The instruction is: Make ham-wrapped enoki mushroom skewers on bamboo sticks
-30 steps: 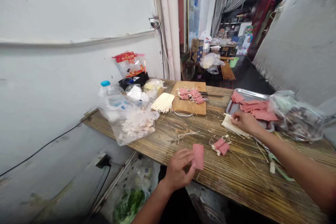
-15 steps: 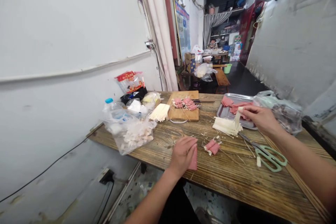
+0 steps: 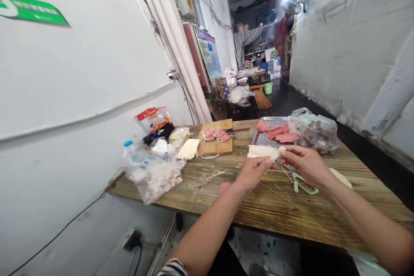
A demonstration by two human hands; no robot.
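Observation:
Both my hands are raised above the wooden table (image 3: 278, 211) and meet on a white bundle of enoki mushrooms (image 3: 260, 151). My left hand (image 3: 253, 172) is closed on the bundle from below. My right hand (image 3: 302, 162) pinches its right end. A pink ham slice (image 3: 224, 187) lies on the table under my left wrist. Green-handled scissors (image 3: 302, 185) lie below my right hand.
A metal tray (image 3: 260, 139) with pink ham slices (image 3: 278, 132) sits behind my hands, beside a filled clear bag (image 3: 313, 129). A cutting board (image 3: 215, 143) holds skewered ham rolls (image 3: 216, 134). More enoki (image 3: 188, 149), plastic bags (image 3: 152, 172) and a bottle (image 3: 129, 148) line the left wall.
My right hand lifted the enoki bundle from beside the tray. My left hand left the ham slice and rose to grip the bundle. The camera tilted upward.

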